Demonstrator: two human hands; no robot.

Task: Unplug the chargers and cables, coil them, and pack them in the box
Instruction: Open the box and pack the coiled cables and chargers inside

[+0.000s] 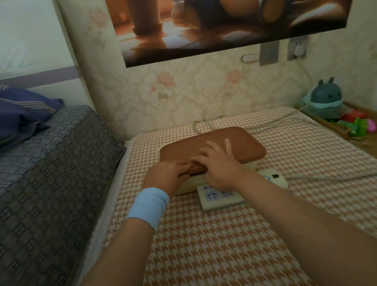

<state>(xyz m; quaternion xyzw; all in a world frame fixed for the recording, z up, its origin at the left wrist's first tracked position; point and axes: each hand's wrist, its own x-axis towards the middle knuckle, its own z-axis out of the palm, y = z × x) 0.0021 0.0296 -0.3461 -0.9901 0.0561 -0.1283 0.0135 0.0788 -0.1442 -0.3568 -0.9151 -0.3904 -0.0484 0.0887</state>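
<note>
My left hand (167,175), with a light blue wristband (148,206), sits at the near edge of the brown rounded lid (183,150). Its fingers (185,167) are curled together over that rim. My right hand (218,165) lies flat on top of the same lid, fingers (209,147) spread apart and pressing down, touching the left ones. The lid sits on the cream plastic box (254,165), which stands on the table (219,246) with its orange houndstooth cloth. The cream power strip (215,196) lies just in front of the box, under my right wrist. Its pale cable (329,179) trails away to the right. A white plug (299,50) is in the wall socket.
</note>
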